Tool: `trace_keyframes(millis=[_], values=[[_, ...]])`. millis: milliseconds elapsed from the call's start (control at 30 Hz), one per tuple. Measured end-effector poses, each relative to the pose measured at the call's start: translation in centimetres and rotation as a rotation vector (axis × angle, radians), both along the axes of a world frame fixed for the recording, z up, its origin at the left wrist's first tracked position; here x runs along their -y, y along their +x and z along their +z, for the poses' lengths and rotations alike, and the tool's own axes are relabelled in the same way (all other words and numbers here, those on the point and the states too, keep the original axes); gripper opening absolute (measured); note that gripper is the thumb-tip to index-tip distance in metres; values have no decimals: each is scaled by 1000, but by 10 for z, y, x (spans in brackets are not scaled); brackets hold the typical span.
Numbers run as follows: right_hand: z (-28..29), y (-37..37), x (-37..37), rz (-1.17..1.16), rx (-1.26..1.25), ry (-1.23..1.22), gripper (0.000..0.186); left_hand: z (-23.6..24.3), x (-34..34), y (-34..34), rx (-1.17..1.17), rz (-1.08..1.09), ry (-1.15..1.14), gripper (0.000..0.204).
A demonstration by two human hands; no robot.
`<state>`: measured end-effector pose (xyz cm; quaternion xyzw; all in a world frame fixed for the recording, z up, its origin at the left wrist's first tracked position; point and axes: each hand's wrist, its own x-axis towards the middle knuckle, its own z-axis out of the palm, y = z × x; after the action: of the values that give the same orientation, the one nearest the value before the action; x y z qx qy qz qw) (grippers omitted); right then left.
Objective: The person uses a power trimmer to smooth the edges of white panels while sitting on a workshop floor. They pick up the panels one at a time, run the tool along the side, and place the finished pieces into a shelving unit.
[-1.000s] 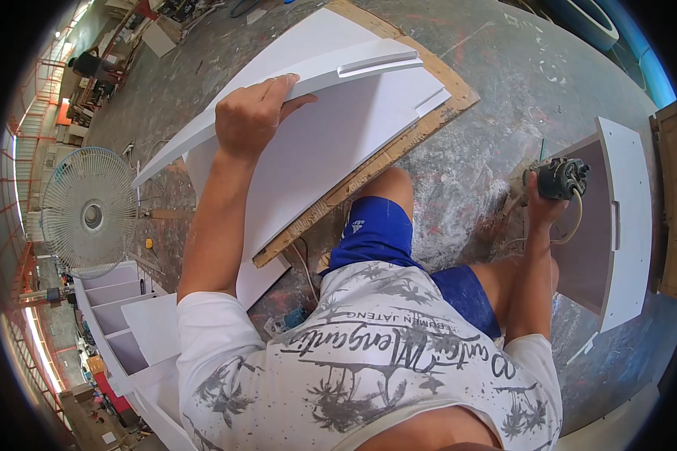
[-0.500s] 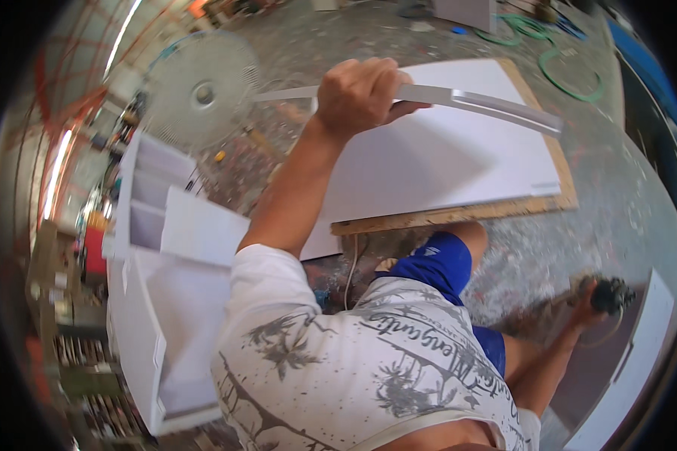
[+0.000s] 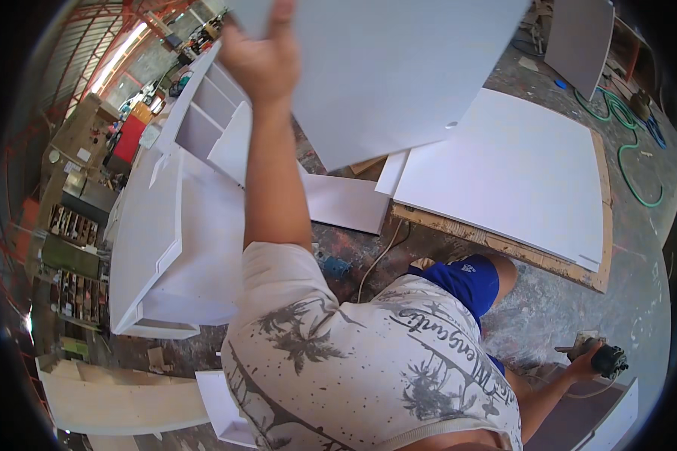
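My left hand (image 3: 267, 64) grips a flat white panel (image 3: 399, 83) by its left part, the thumb over its face. The panel is lifted and tilted, with a small notch near its lower right corner. Below and to its right, a large white board (image 3: 504, 173) lies on a low wooden base (image 3: 496, 244) in front of my knee. Down at my right side, my right hand (image 3: 583, 366) is closed around a dark hand-held power tool (image 3: 609, 361); its exact kind is hard to make out. A cord runs near it.
White cabinet carcasses (image 3: 210, 225) stand at the left, with another white board (image 3: 346, 201) low between them and the base. A pale curved panel (image 3: 120, 398) lies lower left. A green hose (image 3: 624, 165) coils at the far right, near a leaning grey panel (image 3: 579, 41).
My left hand has swung the panel up and to the left; it was seen edge-on and now shows its broad face. My view has shifted left. The right hand still holds the tool.
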<state>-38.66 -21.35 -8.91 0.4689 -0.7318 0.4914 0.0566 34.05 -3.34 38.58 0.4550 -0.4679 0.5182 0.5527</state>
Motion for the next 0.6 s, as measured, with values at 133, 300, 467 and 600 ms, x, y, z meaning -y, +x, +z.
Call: trace_keyframes(millis=[133, 300, 467, 600], values=[[-38, -28, 28, 157, 79, -84, 62, 1, -78, 19, -244, 50, -131, 49], [-45, -13, 42, 181, 116, -169, 59, 3, -169, 22, -528, -113, -344, 49], [-49, -9, 59, 228, 135, -198, 58, 18, -267, 18, -575, -130, -547, 52], [-58, -13, 63, 274, 153, -224, 59, 27, -340, 29, -697, -160, -676, 60]])
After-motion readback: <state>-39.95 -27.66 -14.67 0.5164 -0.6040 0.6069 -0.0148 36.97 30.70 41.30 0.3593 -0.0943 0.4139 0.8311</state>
